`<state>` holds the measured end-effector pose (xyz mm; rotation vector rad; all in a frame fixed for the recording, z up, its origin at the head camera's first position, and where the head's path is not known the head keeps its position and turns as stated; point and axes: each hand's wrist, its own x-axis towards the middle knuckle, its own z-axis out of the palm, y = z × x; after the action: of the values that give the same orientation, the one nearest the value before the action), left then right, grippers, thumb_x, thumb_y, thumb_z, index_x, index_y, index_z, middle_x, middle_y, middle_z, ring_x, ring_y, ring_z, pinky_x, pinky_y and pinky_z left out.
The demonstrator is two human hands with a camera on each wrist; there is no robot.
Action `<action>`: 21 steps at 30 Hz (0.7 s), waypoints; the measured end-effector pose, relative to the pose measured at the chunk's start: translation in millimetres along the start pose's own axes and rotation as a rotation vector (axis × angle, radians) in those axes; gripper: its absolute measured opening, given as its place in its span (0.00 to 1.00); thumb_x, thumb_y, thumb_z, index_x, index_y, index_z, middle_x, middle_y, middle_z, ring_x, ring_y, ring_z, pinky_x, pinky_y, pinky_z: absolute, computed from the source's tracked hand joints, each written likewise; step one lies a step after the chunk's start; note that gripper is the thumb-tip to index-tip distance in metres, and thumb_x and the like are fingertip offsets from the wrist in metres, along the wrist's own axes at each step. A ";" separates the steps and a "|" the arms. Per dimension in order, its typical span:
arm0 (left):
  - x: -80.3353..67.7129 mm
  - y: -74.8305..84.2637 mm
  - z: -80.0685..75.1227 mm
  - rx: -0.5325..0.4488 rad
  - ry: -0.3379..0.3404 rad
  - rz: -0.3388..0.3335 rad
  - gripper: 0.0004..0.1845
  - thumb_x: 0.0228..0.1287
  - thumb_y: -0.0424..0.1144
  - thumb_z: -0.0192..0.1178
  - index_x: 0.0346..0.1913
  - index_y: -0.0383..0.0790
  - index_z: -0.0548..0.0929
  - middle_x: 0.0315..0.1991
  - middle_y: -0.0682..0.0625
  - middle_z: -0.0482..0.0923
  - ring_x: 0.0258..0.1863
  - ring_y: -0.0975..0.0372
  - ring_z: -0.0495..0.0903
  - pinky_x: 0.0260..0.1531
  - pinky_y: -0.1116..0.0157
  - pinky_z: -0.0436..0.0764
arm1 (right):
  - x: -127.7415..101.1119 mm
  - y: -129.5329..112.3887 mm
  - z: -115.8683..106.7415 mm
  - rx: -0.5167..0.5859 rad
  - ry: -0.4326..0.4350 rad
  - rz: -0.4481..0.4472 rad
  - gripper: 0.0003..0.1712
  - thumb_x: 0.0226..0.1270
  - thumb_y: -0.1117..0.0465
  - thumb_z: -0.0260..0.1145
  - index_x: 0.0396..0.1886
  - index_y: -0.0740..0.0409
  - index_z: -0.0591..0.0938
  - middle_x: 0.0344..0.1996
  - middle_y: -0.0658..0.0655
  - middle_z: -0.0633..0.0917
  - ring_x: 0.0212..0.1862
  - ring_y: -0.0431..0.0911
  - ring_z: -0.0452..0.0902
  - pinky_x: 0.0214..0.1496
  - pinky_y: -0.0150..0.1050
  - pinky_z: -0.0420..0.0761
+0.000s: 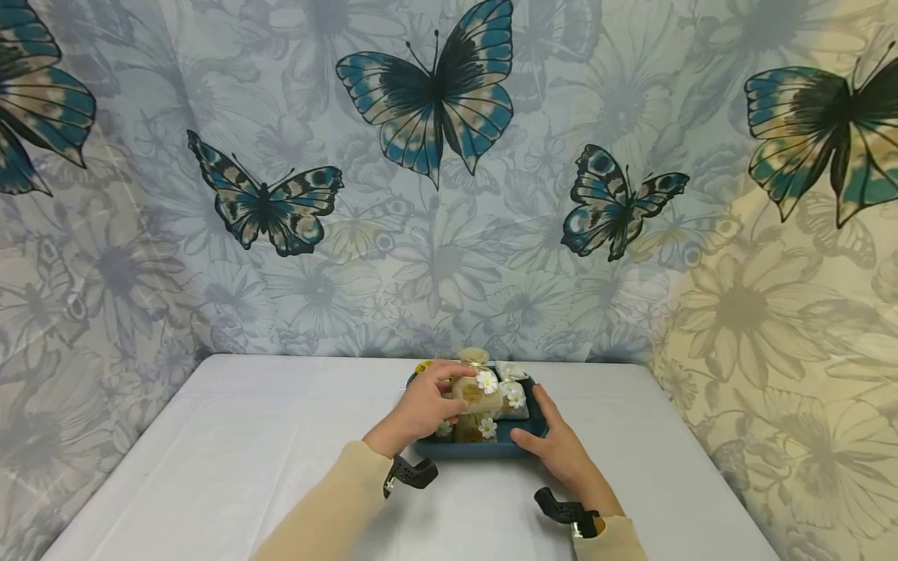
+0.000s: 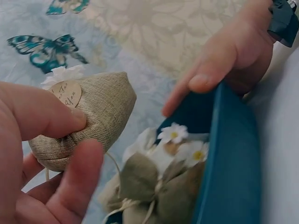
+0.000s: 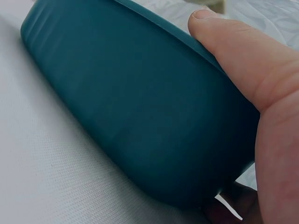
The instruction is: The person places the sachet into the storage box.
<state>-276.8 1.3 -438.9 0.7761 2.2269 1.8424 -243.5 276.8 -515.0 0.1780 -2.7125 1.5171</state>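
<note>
In the head view my left hand (image 1: 421, 401) holds a beige cloth sachet (image 1: 475, 396) above a dark blue tray (image 1: 477, 450). The left wrist view shows the sachet (image 2: 112, 105) pinched by the thumb and fingers, with a round paper tag and a white flower on it. Other sachets with white daisies lie in the tray, one of them a white sachet (image 1: 514, 405) at the right. My right hand (image 1: 564, 448) grips the tray's right end, its thumb over the rim and its fingers round the outer side, as the right wrist view shows.
The tray stands on a white-covered table (image 1: 295, 436) near its far edge. Behind hangs a cloth backdrop (image 1: 449, 273) with butterflies and flowers. A yellow flower (image 1: 422, 366) shows at the tray's far left corner. Each wrist wears a black strap (image 1: 414, 473).
</note>
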 end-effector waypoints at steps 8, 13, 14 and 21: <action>14.1 -1.8 26.2 0.203 -0.008 0.056 0.22 0.62 0.32 0.68 0.58 0.53 0.83 0.59 0.59 0.71 0.58 0.60 0.73 0.59 0.54 0.73 | 0.3 -0.3 0.1 -0.004 -0.009 0.022 0.58 0.65 0.46 0.70 0.82 0.48 0.43 0.79 0.55 0.44 0.77 0.59 0.39 0.70 0.67 0.48; 19.2 -5.3 38.2 0.253 -0.021 0.037 0.23 0.62 0.32 0.69 0.57 0.56 0.83 0.56 0.61 0.71 0.54 0.61 0.74 0.56 0.56 0.75 | 0.0 -1.2 0.4 0.007 -0.003 0.036 0.59 0.65 0.45 0.71 0.82 0.49 0.43 0.79 0.56 0.44 0.77 0.59 0.39 0.70 0.67 0.47; 19.9 -6.1 40.4 0.257 -0.024 0.033 0.23 0.61 0.32 0.69 0.57 0.57 0.83 0.56 0.61 0.71 0.54 0.61 0.74 0.55 0.56 0.75 | -0.2 -1.2 0.4 0.011 -0.002 0.037 0.59 0.64 0.45 0.71 0.82 0.49 0.43 0.79 0.56 0.44 0.77 0.59 0.39 0.70 0.67 0.47; 26.1 -13.0 52.2 0.317 -0.043 0.036 0.23 0.61 0.31 0.69 0.56 0.57 0.83 0.55 0.62 0.72 0.52 0.60 0.76 0.51 0.59 0.77 | -1.7 -1.5 0.4 0.030 0.002 0.020 0.60 0.63 0.44 0.72 0.82 0.50 0.44 0.79 0.57 0.45 0.77 0.59 0.39 0.70 0.67 0.47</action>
<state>-280.5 57.8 -458.1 0.9005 2.5259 1.4872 -241.6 275.7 -514.1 0.1507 -2.6995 1.5627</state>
